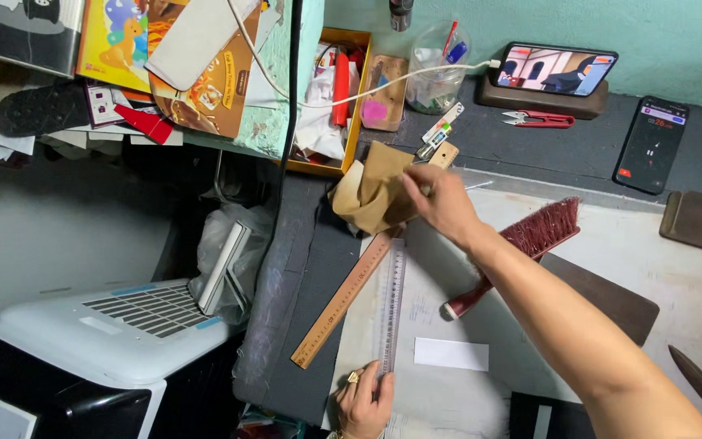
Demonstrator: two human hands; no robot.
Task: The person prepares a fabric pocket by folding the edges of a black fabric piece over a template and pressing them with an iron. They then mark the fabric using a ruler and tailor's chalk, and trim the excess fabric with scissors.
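By my right hand [447, 202] I see tan leather [377, 195]; just beyond it, a red-bristled brush [530, 244]. Near my left hand [363, 402], a clear ruler [392, 305], a brown wooden ruler [343, 299], a white slip [451, 354].

A single head-worn camera looks steeply down from above onto a grey workbench [530, 146], close enough that the right forearm fills the lower right corner. The view faces toward a teal wall [611, 24] along the top edge; a white appliance [115, 325] sits lower left.
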